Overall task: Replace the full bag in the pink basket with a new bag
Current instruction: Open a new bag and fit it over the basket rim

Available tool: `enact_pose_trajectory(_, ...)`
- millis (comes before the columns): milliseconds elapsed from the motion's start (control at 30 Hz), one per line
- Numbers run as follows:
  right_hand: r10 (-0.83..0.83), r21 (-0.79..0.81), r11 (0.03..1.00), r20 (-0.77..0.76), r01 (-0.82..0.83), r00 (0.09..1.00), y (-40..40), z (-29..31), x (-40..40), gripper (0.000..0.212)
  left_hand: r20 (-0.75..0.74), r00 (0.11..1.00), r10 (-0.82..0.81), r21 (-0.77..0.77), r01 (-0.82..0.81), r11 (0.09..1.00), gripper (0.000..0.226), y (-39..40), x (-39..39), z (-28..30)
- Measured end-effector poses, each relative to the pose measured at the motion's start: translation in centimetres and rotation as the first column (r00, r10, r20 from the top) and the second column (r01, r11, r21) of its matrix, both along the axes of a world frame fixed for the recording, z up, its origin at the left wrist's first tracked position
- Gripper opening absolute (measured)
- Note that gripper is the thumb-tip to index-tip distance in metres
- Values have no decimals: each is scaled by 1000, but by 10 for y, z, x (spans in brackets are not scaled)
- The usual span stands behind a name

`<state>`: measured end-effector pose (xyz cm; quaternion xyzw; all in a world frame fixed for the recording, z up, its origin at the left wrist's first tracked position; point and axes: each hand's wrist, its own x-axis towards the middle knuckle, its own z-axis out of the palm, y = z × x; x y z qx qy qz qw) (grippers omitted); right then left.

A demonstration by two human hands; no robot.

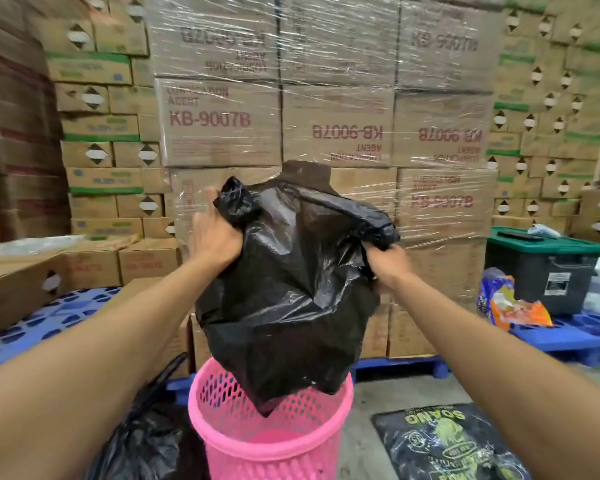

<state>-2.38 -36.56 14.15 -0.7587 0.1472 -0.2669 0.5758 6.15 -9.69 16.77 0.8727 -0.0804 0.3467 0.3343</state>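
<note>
A black plastic bag (284,296) hangs in the air, puffed out, with its bottom tip dipping just inside the rim of the pink basket (271,441). My left hand (215,233) grips the bag's bunched top edge on the left. My right hand (388,265) grips the top edge on the right. The basket is a pink mesh bin standing on the floor at bottom centre, and its inside looks bare of any liner. Another black bag (149,441), crumpled and bulging, lies on the floor against the basket's left side.
Shrink-wrapped cardboard boxes (336,126) stacked on blue pallets (568,341) fill the background. A grey tote with a green lid (548,258) stands at right, with colourful wrappers (510,306) beside it. A printed black packet (444,445) lies on the floor at bottom right.
</note>
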Motion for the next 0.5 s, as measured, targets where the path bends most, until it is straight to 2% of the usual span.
enact_pose_trajectory(100,157,215,964,26,-159,987,38,-10,9,52,-47,999,20,-54,-22,998,87,25,18,-10)
enact_pose_trajectory(167,201,314,927,46,-205,979,54,-33,21,60,-145,989,-41,-192,13,981,102,36,26,-21)
enact_pose_trajectory(233,196,349,917,27,-193,980,59,-72,47,73,-290,947,-136,-385,15,923,113,44,36,-37)
enact_pose_trajectory(300,199,308,933,-4,-188,980,64,-104,53,68,-358,903,-236,-581,-18,813,122,50,47,-55)
enact_pose_trajectory(367,220,218,954,-38,-207,975,70,-124,41,53,-304,900,-312,-697,13,717,118,49,43,-72)
enact_pose_trajectory(433,330,66,944,-171,-324,928,65,-150,37,45,-221,899,-379,-736,101,670,84,39,16,-89)
enact_pose_trajectory(500,330,-229,871,-381,-434,864,57,-171,40,51,-196,889,-414,-676,184,714,54,30,-5,-118)
